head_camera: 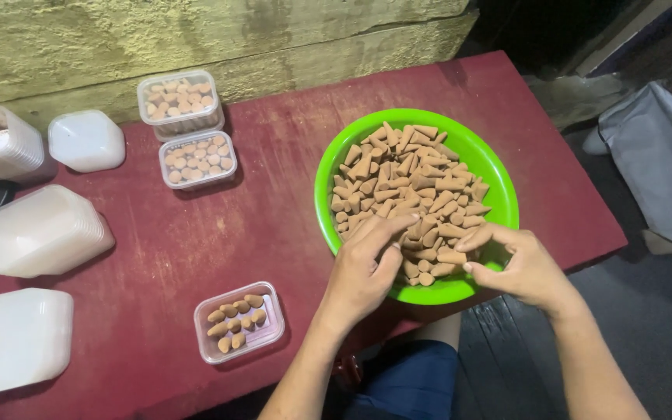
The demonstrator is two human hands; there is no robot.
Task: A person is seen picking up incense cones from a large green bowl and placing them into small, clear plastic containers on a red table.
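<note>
Green plastic bowl sits on the red table, heaped with tan cones whose long axes point every way. Left hand and right hand both reach over its near rim. Left fingers lie half-curled on the cones; right fingertips pinch at one lying crosswise, grip unclear.

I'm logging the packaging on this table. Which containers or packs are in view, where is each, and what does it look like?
Two filled clear plastic boxes: back of the red table, stacked brown cones inside.
Part-filled clear plastic box: near front edge, left of the left hand.
Stacks of empty translucent white tubs: along the left edge.
Round green plastic bowl: right side, heaped with cones, both hands in it.
No labels, signs or screens.
</note>
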